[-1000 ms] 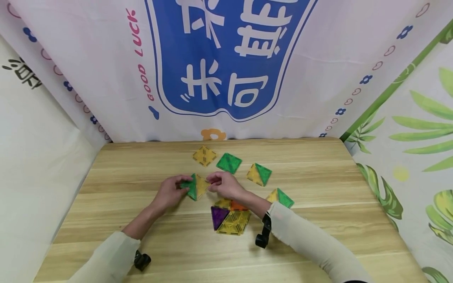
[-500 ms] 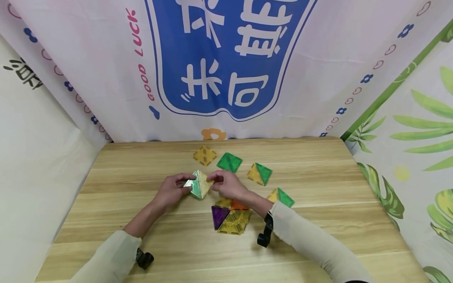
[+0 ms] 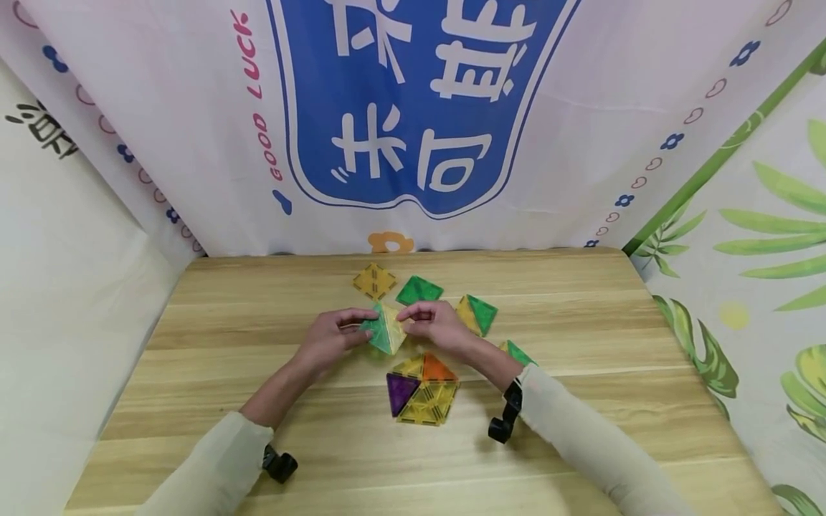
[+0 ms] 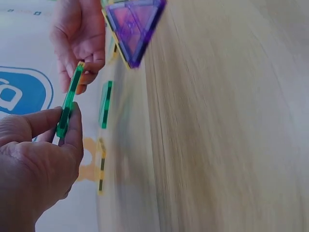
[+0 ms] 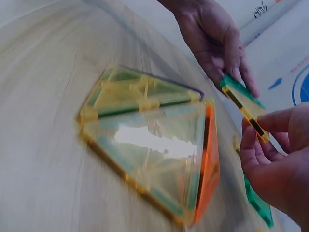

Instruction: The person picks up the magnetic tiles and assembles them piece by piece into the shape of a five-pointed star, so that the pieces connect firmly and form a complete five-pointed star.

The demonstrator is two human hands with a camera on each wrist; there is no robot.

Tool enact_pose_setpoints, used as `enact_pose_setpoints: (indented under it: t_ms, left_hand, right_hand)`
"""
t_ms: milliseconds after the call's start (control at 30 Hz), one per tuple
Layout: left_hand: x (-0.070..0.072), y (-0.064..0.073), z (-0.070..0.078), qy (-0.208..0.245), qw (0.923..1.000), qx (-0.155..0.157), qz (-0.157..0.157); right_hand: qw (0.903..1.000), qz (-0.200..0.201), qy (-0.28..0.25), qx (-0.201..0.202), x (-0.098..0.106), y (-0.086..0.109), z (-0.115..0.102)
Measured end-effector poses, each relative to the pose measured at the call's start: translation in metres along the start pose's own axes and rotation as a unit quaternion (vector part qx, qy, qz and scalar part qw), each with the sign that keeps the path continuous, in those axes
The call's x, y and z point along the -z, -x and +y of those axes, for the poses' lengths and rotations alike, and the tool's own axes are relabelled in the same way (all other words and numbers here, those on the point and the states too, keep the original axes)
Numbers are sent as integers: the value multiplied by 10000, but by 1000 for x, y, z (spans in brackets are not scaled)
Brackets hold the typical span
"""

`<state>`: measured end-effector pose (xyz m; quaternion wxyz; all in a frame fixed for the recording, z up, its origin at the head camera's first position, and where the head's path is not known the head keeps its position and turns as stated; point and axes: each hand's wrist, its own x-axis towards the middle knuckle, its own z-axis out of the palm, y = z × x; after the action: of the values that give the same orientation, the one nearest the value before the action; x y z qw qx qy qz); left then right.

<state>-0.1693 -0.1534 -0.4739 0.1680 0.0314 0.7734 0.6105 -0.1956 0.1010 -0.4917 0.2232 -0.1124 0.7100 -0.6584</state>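
My left hand (image 3: 330, 334) pinches a translucent green triangular magnetic tile (image 4: 66, 108) between thumb and fingers. Joined edge to edge with it is a yellow triangular tile (image 3: 393, 327), whose outer corner my right hand (image 3: 440, 327) pinches. The pair is held up over the table, seen nearly edge-on from the left wrist. Just nearer me stands a raised magnetic-tile structure (image 3: 426, 401), with yellow sides, a purple triangle (image 3: 401, 393) and an orange triangle (image 3: 439, 368). The right wrist view shows its sloping yellow faces (image 5: 145, 154) close up.
Behind the hands lie a yellow tile pair (image 3: 374, 281) and a green pair (image 3: 420, 289). To the right are a yellow-and-green pair (image 3: 482, 314) and another green tile (image 3: 519, 352), partly behind the right forearm. A printed cloth (image 3: 568, 165) hangs at the table's back edge.
Both hands have lifted the green-and-yellow pair off the table, tilting it, and moved it right and slightly away from me. The structure and the other tiles have stayed put.
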Motion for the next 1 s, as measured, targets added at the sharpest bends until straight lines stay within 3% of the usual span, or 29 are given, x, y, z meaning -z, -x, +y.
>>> enact_pose_setpoints:
  t_ms: [300,733,1000]
  left_hand:
    - [-17,3,-2,172,9993,-44,-334]
    - [-35,1,-13,551,9974,-112,-461]
    - [-40,2,-15,286,9986,-59,-451]
  right_hand:
    - [9975,-350,-512,-336,18,13,8]
    - [9967,-603,-470,-274,25,18,16]
    - [9965,-661,493,98,25,18,20]
